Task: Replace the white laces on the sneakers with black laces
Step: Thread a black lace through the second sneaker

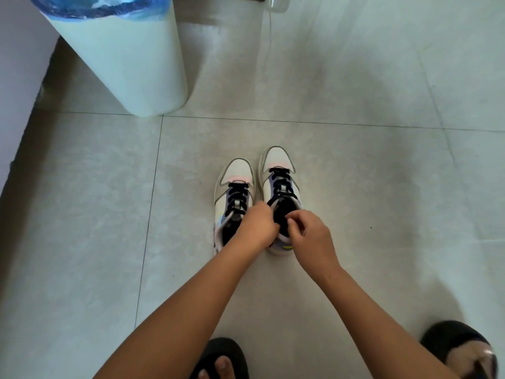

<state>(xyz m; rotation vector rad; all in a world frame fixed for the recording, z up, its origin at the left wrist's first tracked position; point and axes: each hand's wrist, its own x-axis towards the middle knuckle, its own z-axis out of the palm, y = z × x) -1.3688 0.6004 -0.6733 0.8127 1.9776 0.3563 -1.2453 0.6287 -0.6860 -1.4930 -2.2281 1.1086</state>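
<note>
Two white sneakers stand side by side on the tiled floor, toes pointing away from me. The left sneaker (235,184) and the right sneaker (277,170) both carry black laces (281,184) through their eyelets. My left hand (258,224) and my right hand (311,236) meet over the opening of the right sneaker, near its top eyelets. The fingers of both hands are curled and seem to pinch the black lace ends there; the ends themselves are hidden by the fingers. No white laces are in view.
A tall white bin (123,56) with a blue liner stands at the back left, next to a wall. A thin white cord (266,50) hangs down at the back. My feet in black slippers (221,356) are at the bottom edge.
</note>
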